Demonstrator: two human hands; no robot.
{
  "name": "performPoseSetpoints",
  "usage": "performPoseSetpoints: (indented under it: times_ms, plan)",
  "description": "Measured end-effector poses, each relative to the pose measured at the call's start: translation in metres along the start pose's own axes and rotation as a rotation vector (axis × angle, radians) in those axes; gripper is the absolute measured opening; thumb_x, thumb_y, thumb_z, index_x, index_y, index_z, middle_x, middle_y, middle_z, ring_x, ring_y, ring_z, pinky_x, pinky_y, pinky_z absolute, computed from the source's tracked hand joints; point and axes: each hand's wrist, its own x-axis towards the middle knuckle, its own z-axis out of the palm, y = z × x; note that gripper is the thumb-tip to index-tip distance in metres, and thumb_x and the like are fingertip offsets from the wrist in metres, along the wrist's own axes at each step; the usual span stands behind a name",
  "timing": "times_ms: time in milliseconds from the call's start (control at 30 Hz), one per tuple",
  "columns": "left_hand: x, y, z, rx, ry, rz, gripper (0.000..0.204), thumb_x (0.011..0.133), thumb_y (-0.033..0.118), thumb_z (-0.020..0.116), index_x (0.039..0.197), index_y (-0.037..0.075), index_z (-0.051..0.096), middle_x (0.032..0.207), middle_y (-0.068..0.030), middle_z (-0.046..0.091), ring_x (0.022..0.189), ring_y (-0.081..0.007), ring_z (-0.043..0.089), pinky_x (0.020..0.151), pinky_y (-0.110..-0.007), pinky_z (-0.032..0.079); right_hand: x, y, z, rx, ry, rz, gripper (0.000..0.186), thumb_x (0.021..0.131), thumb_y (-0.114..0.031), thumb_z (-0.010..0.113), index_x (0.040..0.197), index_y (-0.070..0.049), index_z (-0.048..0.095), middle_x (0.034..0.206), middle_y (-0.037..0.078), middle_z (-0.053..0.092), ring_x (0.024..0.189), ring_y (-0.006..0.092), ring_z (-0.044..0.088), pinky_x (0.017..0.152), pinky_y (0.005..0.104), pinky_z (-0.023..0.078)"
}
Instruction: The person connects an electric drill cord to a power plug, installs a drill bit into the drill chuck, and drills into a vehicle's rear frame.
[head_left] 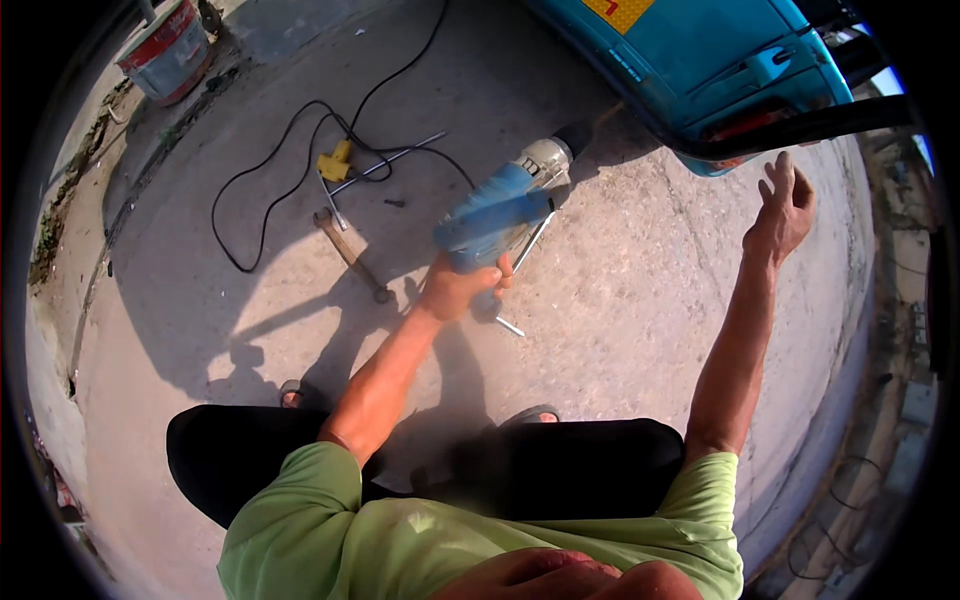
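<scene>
My left hand (460, 285) is wrapped round the handle of a blue power drill (490, 218) with a silver front housing. Its dark nose points up and right toward a teal vehicle body panel (720, 75); motion blurs the tool, and its tip is hard to make out. Stretched forward at the right, my right hand (783, 215) is empty, with its fingers extended just below the vehicle's lower edge and black bar (800, 130). Under the drill, a metal rod (535, 248) lies on the ground, partly hidden by the tool and my left hand.
An open-end wrench (350, 255) lies left of the drill. Beyond it are a metal T-shaped bar (390, 160), a yellow socket block (335, 161) and a looping black cable (290, 120). A red and grey bucket (165, 60) stands far left. My sandalled feet are near below.
</scene>
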Motion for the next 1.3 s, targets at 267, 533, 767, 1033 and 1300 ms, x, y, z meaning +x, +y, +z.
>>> performPoseSetpoints:
  times_ms: [267,533,767,1033,1300]
  plan:
    - [0.006,0.005,-0.007,0.072,0.001,0.010,0.031,0.086,0.006,0.071,0.116,-0.002,0.067,0.100,-0.0114,0.071,0.086,-0.0211,0.070,0.071,-0.036,0.060,0.001,0.012,0.050,0.313,-0.046,-0.024,0.046,0.094,-0.034,0.079,0.117,0.002,0.062,0.109,0.011,0.069,0.102,0.0186,0.065,0.094,0.0331,0.051]
    - [0.009,0.007,-0.018,-0.020,0.008,-0.036,0.034,0.083,0.003,0.071,0.117,0.000,0.066,0.097,-0.0102,0.070,0.082,-0.0220,0.069,0.068,-0.037,0.058,0.003,0.014,0.052,0.017,-0.034,-0.242,0.035,0.094,-0.027,0.079,0.110,-0.001,0.062,0.100,0.008,0.070,0.092,0.0171,0.067,0.087,0.0314,0.054]
    - [0.016,0.018,-0.014,0.008,-0.006,0.000,0.029,0.083,0.011,0.072,0.109,-0.002,0.067,0.092,-0.0107,0.069,0.078,-0.0204,0.068,0.067,-0.035,0.059,0.002,0.006,0.052,0.028,-0.050,-0.218,0.032,0.094,-0.022,0.079,0.108,0.000,0.060,0.097,0.009,0.070,0.089,0.0166,0.068,0.085,0.0314,0.055]
    - [0.014,0.023,-0.007,0.056,0.055,-0.002,0.027,0.082,0.013,0.073,0.104,-0.002,0.069,0.086,-0.0109,0.069,0.075,-0.0209,0.069,0.064,-0.034,0.059,0.001,0.003,0.054,0.134,-0.055,-0.217,0.029,0.094,-0.016,0.077,0.109,0.002,0.058,0.095,0.010,0.070,0.084,0.0165,0.069,0.079,0.0300,0.057]
    - [0.010,0.023,-0.005,0.066,0.088,-0.014,0.027,0.082,0.012,0.072,0.105,-0.002,0.068,0.088,-0.0116,0.070,0.076,-0.0212,0.070,0.064,-0.034,0.059,0.000,0.004,0.049,0.008,-0.091,-0.152,0.038,0.098,-0.023,0.074,0.125,0.000,0.060,0.109,0.012,0.071,0.098,0.0208,0.069,0.091,0.0363,0.057]
